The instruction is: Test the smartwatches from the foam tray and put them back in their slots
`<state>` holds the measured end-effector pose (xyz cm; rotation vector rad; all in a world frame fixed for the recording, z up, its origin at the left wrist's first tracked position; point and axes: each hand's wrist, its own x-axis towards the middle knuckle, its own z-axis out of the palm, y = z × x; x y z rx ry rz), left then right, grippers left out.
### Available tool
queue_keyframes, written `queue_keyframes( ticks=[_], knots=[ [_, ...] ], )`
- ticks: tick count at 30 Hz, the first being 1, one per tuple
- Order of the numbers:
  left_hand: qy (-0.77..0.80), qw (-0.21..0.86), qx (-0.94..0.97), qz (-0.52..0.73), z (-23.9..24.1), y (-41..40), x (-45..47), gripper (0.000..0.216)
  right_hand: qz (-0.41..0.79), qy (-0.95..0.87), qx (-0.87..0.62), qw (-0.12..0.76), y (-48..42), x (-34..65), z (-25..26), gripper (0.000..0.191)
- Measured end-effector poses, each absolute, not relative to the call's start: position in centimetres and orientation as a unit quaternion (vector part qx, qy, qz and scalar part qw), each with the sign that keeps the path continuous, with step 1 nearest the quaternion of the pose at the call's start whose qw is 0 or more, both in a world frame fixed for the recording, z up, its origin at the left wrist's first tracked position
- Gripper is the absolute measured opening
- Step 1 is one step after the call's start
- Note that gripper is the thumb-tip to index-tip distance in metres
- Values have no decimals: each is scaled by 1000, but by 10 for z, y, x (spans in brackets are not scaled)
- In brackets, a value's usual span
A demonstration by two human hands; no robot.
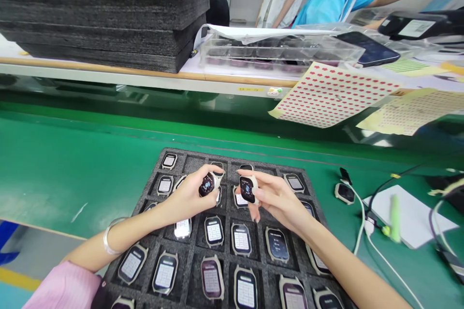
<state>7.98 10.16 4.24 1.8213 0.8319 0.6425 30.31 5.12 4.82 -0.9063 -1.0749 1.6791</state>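
Observation:
My left hand [197, 187] is closed around a strapless smartwatch [207, 185] with a lit dark screen. Another smartwatch [248, 189], its dark screen showing a similar blue-white figure, sits between the fingers and thumb of my right hand [270, 195]. Both are held above a black foam tray [192, 257]. Rows of square pockets in the tray hold several more watch bodies, such as a watch with a white lit screen [213, 231] and a watch with a dark text screen [277, 245]. My hands and forearms hide some pockets.
On the green table [72, 169] at right lie a loose watch [344, 193], white cables [360, 231], a white sheet [416, 217] and a light-green stick [395, 219]. A shelf above carries stacked black foam [108, 19], clear plastic trays [275, 50] and hanging sticker sheets [333, 96]. People stand behind.

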Motion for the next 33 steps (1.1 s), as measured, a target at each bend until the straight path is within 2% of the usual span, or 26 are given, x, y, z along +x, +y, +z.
queue_keyframes(
  ticks=[14,22,27,30,33],
  knots=[
    [360,444,757,315,45,101,77,36,662,-461,-334,488,51,311,47,37],
    [355,464,754,301,39,104,77,41,681,-455,-349,455,51,309,47,42],
    [348,563,692,291,33,105,81,50,710,-436,-359,420,54,305,46,43],
    [306,662,621,287,34,106,84,47,708,-431,-370,420,55,303,44,37],
    [288,718,565,287,37,107,86,43,691,-432,-392,427,54,302,43,37]
  ],
)
